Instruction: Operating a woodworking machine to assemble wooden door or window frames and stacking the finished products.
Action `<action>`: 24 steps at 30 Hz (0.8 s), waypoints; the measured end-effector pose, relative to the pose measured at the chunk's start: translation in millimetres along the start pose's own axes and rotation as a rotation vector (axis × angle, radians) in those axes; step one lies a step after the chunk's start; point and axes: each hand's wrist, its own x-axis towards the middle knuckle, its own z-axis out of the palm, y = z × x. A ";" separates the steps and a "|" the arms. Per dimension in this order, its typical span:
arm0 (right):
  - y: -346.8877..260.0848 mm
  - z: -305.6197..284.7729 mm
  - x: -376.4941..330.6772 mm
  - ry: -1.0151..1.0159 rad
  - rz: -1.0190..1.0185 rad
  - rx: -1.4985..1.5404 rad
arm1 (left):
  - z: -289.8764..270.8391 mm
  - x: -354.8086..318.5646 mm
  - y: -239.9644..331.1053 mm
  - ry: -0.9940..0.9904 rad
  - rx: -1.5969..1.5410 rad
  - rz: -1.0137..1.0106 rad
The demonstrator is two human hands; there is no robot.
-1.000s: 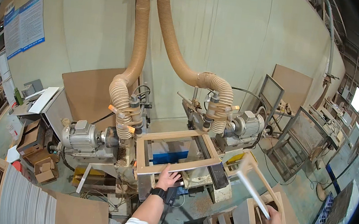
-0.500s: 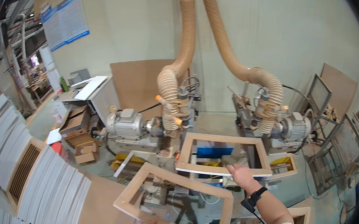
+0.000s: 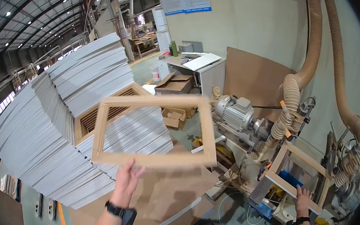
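My left hand (image 3: 126, 180) grips the lower rail of a rectangular wooden frame (image 3: 169, 161), raised in front of the stacked white panels. The thumb and fingers close on the rail, and the frame is slightly blurred. At the right, a second wooden frame (image 3: 278, 159) with a pale front edge rests on the machine bench. My right hand (image 3: 302, 199) lies over the near rail of that frame and holds it, fingers on top.
Tall stacks of white-edged panels (image 3: 43, 127) fill the left, with a slatted wooden frame (image 3: 82, 130) among them. A grey motor (image 3: 236, 112) and ribbed dust hoses (image 3: 313, 43) stand beyond the bench. Cardboard boxes (image 3: 176, 84) sit behind the raised frame.
The view has swung left toward the panel stacks. My left hand has lifted its wooden frame up and carried it left, away from the bench. My right hand stays on the other frame.
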 end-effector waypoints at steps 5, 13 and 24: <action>-25.3 -44.5 -33.2 0.157 -0.002 0.123 | -17.7 95.9 31.1 0.115 -0.234 0.277; 52.7 -64.1 -321.8 0.299 0.327 -0.352 | -52.2 150.5 66.7 0.579 -0.125 0.446; -27.5 -42.2 -496.5 -0.126 1.285 0.312 | 136.6 17.1 -201.3 -0.311 -0.294 -0.575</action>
